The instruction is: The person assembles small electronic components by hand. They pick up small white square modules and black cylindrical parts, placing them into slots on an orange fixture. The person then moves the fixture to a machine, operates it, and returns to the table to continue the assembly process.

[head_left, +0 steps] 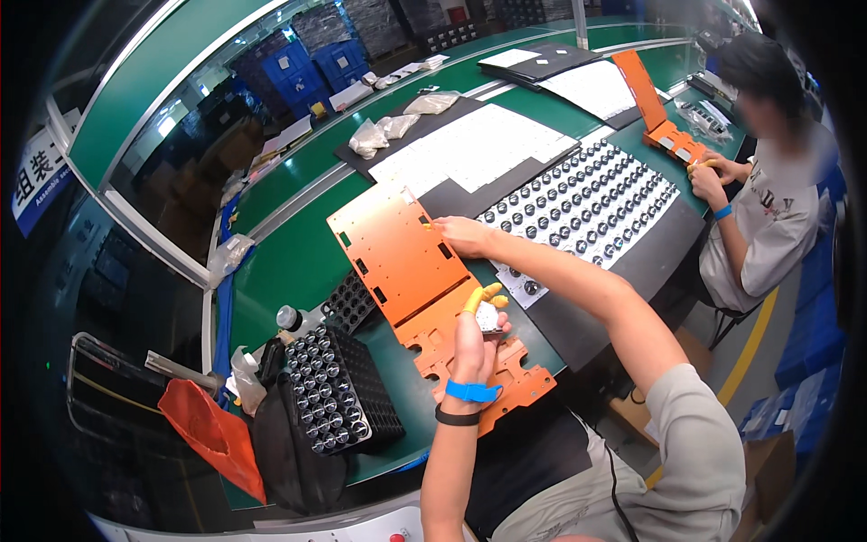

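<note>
An orange hinged fixture (pixel 397 257) lies in front of me. Its upper plate is tilted up, and its cut-out lower plate (pixel 433 348) rests near the table's front edge. Over that lower plate, my left hand (pixel 474 343) is closed around a small white part (pixel 488 316) with a dark edge. Yellow covers sit on its thumb and fingers, and a blue band circles the wrist. My right hand (pixel 462 237) reaches across and grips the right edge of the raised plate; its fingertips are partly hidden there.
Left stands a black tray of round lens-like parts (pixel 330 388), beside an orange-red bag (pixel 212 434). A white sheet with rows of black round parts (pixel 587 208) lies right. Plastic bags (pixel 388 131) lie farther back. A co-worker (pixel 768 181) handles another orange fixture (pixel 664 117).
</note>
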### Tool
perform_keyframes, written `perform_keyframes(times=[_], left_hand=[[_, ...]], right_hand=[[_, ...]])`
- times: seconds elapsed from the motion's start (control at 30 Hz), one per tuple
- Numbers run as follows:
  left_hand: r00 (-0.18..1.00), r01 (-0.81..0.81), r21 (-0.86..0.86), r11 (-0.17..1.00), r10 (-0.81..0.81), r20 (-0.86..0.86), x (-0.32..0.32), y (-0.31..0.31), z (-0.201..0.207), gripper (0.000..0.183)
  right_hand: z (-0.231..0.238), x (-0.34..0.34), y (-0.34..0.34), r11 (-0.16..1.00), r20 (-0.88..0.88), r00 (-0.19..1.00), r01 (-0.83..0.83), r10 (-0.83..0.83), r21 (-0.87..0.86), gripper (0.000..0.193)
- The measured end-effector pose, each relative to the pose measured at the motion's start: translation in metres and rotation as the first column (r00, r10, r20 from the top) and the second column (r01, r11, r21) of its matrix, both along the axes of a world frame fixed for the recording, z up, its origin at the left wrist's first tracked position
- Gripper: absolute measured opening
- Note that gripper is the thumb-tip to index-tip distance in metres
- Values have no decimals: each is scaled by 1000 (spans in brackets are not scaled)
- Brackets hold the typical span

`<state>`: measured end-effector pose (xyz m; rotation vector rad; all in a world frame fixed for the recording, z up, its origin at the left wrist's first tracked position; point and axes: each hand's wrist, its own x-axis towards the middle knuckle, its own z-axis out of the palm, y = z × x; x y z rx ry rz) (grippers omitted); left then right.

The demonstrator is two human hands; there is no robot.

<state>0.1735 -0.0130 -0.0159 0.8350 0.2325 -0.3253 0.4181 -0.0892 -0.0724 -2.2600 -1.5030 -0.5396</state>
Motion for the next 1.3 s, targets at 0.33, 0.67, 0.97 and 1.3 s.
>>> perform_keyframes(times=[0.33,0.67,0.97,1.3], left_hand=[[999,-33,-63,997,33,-1,5,7,-4,35],[1000,-11,-223,975,7,-18,5,3,-6,39],[998,-64,-322,945,55,-39,10,7,-11,37],[985,-133,-496,858,170,28,6,2,10,54]], right_hand=[[9,-11,0,995,11,996,87,-86,-46,28],[32,-7,-24,956,-2,964,266,-267,123,23],[55,-30,-46,829,-397,856,466,-332,310,24],[97,-187,-63,995,256,967,-24,-1,95,29]])
